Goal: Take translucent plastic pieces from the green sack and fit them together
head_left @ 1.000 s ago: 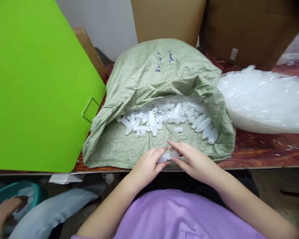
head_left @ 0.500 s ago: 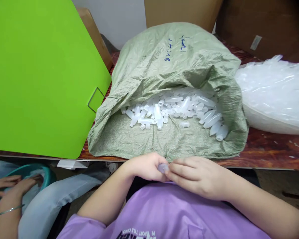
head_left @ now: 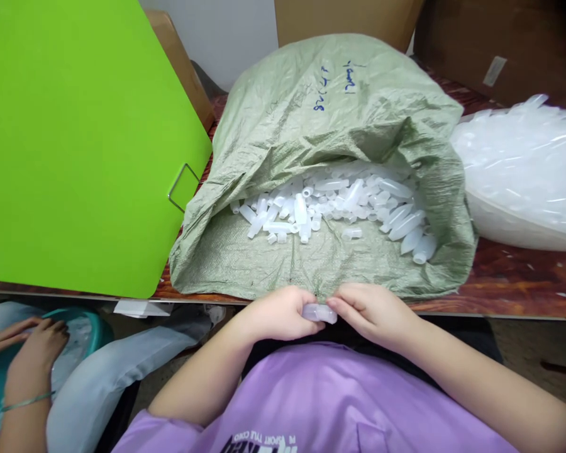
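A translucent piece [head_left: 319,313] was being handled just near of the green sack [head_left: 273,135].
The left hand [head_left: 282,313] gripped its left end; the right hand [head_left: 376,313], fingers curled, touched its right end, whether pinching I could not tell. The next move seemed to call for a steady left grip.

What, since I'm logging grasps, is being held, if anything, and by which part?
A translucent plastic piece: the left grip holds it by one end. The right grip is at the other end; whether it pinches there is unclear.
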The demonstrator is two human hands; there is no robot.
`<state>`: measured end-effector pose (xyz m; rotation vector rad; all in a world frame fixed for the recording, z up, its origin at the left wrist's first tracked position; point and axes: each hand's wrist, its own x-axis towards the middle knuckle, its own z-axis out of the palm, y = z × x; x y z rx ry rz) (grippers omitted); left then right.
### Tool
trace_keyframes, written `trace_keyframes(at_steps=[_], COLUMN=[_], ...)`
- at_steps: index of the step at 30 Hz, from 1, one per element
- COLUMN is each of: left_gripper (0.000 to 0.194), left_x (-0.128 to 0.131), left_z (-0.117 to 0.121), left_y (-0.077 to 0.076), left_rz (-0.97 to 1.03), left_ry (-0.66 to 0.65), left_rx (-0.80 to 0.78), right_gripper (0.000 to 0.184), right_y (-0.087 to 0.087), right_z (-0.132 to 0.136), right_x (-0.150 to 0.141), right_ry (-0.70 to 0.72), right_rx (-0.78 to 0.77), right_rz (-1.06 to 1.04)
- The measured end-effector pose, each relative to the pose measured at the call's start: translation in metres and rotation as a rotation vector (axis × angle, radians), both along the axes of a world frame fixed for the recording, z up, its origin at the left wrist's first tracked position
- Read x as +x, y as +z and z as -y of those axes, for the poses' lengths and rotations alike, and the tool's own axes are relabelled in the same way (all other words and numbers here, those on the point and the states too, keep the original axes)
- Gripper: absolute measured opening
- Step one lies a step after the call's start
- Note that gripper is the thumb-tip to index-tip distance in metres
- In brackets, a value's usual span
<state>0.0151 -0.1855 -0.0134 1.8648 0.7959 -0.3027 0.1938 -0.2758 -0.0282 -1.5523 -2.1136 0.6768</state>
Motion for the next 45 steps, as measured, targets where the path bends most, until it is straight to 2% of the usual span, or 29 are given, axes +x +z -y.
trace_keyframes(at_steps=[2,4,6,8,12,15,17,20,23,27,29,32,34,37,39,41,45], left_gripper=[0.019,0.019,0.019,0.018,0.020,0.022,0.021,0.019,0.021,0.027,0.028,0.025,0.025,0.024,0.023,0.022,0.024], left_x=[0.001,0.003,0.004,0.004,0.003,0.001,0.001,-0.001,-0.004,-0.008,-0.010,-0.009,-0.006,-0.002,0.000,0.000,0.000], left_z=[0.001,0.002,0.003,0.005,0.006,0.006,0.006,0.007,0.010,0.016,0.017,0.015,0.013,0.011,0.011,0.015,0.024], left_y=[0.000,0.000,0.000,0.000,-0.003,-0.003,-0.003,-0.003,-0.006,-0.013,-0.015,-0.016,-0.016,-0.016,-0.016,-0.014,-0.012], left_rz=[0.038,0.057,0.040,0.029,0.071,0.059,0.054,0.079,0.095,0.107,0.113,0.091,0.059,0.075,0.098,0.093,0.084], left_ry=[0.012,0.014,-0.009,-0.020,0.010,0.028,0.040,0.004,-0.021,0.066,0.047,-0.062,-0.131,-0.214,-0.257,-0.257,-0.165], left_rx=[-0.067,-0.085,-0.079,-0.085,-0.071,-0.032,-0.035,-0.132,-0.221,-0.252,-0.332,-0.482,-0.525,-0.474,-0.419,-0.397,-0.413], right_gripper=[0.032,0.034,0.033,0.037,0.035,0.032,0.034,0.032,0.024,0.023,0.025,0.026,0.028,0.036,0.035,0.031,0.028], right_y=[-0.001,-0.002,-0.003,-0.004,-0.005,-0.006,-0.007,-0.007,-0.006,-0.009,-0.010,-0.008,-0.005,-0.001,-0.001,-0.004,-0.020], right_z=[0.001,0.002,0.002,0.003,0.004,0.006,0.007,0.010,0.012,0.014,0.013,0.006,-0.001,-0.009,-0.011,-0.009,-0.003], right_x=[-0.002,-0.003,-0.003,-0.002,-0.003,-0.005,-0.006,-0.008,-0.014,-0.020,-0.019,-0.013,-0.011,-0.017,-0.025,-0.032,-0.037], right_ry=[-0.001,0.073,0.090,0.019,-0.002,-0.051,-0.067,0.045,0.048,-0.001,0.069,0.226,0.315,0.378,0.354,0.288,0.179], right_rx=[0.069,0.120,0.051,-0.024,0.037,-0.079,-0.017,0.161,0.112,0.111,0.251,0.636,0.838,0.969,0.975,0.912,0.715], right_rz=[-0.011,-0.002,-0.009,-0.060,-0.071,-0.036,-0.039,-0.005,-0.018,-0.014,0.042,0.140,0.173,0.112,0.027,-0.045,-0.185])
